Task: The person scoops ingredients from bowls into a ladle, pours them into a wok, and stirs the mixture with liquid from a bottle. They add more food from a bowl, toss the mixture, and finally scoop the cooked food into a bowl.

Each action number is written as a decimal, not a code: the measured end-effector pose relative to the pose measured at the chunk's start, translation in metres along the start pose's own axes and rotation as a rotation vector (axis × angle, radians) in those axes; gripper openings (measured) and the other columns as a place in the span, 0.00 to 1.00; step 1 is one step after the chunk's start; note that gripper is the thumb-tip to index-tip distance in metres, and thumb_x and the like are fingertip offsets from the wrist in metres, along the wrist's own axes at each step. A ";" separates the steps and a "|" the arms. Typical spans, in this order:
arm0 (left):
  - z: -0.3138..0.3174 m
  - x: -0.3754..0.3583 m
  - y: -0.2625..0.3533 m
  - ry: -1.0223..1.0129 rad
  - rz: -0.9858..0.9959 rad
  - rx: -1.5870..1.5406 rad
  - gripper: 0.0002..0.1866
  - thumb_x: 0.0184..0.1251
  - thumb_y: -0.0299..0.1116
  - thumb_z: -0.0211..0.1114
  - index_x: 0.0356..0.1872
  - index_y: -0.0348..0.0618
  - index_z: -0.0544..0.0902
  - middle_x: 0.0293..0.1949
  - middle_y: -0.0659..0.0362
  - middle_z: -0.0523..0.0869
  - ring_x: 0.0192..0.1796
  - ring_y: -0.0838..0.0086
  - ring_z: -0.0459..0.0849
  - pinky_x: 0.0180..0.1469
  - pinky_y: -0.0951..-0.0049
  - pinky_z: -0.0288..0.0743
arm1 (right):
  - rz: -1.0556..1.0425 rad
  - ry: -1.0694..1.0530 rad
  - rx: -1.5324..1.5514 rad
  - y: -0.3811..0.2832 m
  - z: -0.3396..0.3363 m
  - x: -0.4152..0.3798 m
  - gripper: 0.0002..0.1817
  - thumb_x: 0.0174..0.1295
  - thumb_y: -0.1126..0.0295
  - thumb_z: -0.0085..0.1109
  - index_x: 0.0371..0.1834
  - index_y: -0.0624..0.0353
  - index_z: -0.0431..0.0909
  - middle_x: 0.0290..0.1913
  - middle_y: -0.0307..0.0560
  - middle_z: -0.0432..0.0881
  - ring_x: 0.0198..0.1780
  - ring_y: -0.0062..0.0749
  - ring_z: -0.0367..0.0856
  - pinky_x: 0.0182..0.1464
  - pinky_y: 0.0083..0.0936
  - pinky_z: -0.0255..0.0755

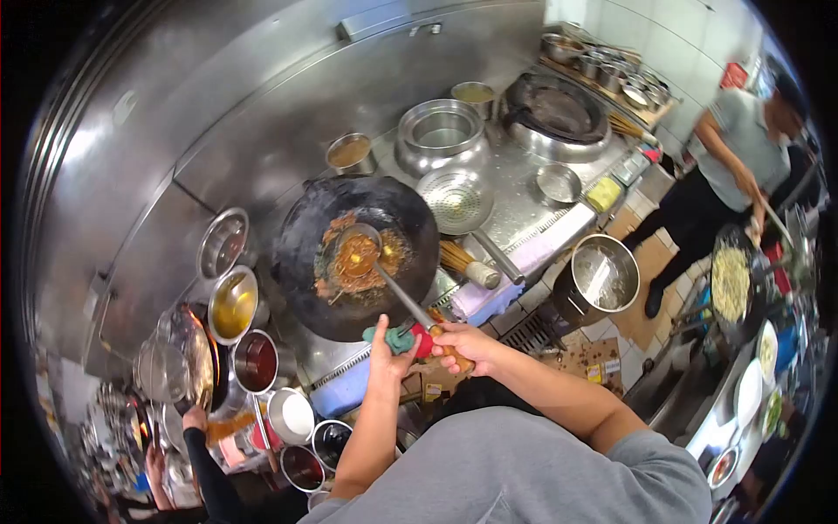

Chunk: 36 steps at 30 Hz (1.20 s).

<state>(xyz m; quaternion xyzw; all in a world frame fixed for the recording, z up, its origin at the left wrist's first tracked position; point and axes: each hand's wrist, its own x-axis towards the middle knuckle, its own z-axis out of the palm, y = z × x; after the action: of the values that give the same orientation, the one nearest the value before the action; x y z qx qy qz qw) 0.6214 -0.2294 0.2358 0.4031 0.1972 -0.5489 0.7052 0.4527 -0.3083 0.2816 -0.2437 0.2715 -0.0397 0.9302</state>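
A large black wok (305,301) sits on the stove with reddish-brown food and sauce (336,284) in its middle. My right hand (470,346) is closed around the wooden handle of a ladle (401,297). The ladle's bowl rests low in the wok, with brown sauce in it. At the wok's near edge, my left hand (390,356) is closed on a green cloth (400,339), its thumb pointing up. A red patch shows between my two hands. Whether the cloth is wrapped around a wok handle is hidden.
Right of the wok lie a perforated strainer (456,199) and a bamboo brush (471,266). Behind stand a steel pot (441,131) and a second burner (559,113). Seasoning bowls (255,360) line the left. A co-worker (742,148) cooks at right; another's hand (195,419) is at left.
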 end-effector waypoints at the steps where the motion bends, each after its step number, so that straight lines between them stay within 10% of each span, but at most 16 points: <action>1: 0.005 -0.007 0.004 0.034 0.018 -0.016 0.13 0.59 0.39 0.63 0.38 0.43 0.74 0.35 0.54 0.79 0.41 0.62 0.78 0.50 0.57 0.76 | 0.008 0.018 -0.064 0.002 0.000 0.000 0.05 0.64 0.70 0.48 0.41 0.52 0.65 0.27 0.37 0.70 0.18 0.18 0.65 0.15 0.16 0.61; 9: -0.037 0.038 0.010 -0.024 -0.011 0.052 0.04 0.53 0.29 0.57 0.28 0.41 0.75 0.28 0.55 0.81 0.32 0.65 0.79 0.39 0.64 0.79 | -0.140 0.148 -0.536 -0.001 0.004 0.008 0.04 0.62 0.72 0.48 0.38 0.55 0.64 0.24 0.37 0.68 0.17 0.18 0.65 0.14 0.19 0.61; 22: -0.062 -0.106 -0.090 -0.046 0.048 0.375 0.07 0.54 0.31 0.60 0.32 0.45 0.73 0.27 0.56 0.81 0.27 0.68 0.78 0.24 0.71 0.71 | -0.245 0.086 -0.088 0.049 -0.037 -0.226 0.08 0.65 0.71 0.49 0.45 0.56 0.65 0.25 0.37 0.66 0.16 0.16 0.62 0.15 0.16 0.58; 28: -0.052 -0.149 -0.152 -0.284 -0.213 0.571 0.06 0.56 0.33 0.59 0.28 0.42 0.75 0.26 0.55 0.81 0.25 0.67 0.79 0.20 0.70 0.69 | -0.359 -0.043 0.326 0.121 -0.044 -0.343 0.17 0.67 0.68 0.48 0.58 0.49 0.62 0.27 0.35 0.65 0.17 0.10 0.59 0.14 0.10 0.55; 36: -0.021 -0.134 -0.225 -0.359 -0.717 1.028 0.11 0.52 0.35 0.57 0.32 0.38 0.76 0.26 0.53 0.80 0.25 0.68 0.77 0.23 0.71 0.71 | -0.660 0.530 0.316 0.222 -0.029 -0.415 0.14 0.65 0.70 0.47 0.52 0.54 0.59 0.25 0.35 0.64 0.16 0.13 0.61 0.15 0.13 0.57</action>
<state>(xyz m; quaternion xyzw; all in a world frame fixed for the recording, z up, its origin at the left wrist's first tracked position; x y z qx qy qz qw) 0.3722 -0.1466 0.2406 0.5002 -0.0889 -0.8333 0.2178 0.0717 -0.0402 0.3563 -0.1535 0.3988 -0.4361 0.7920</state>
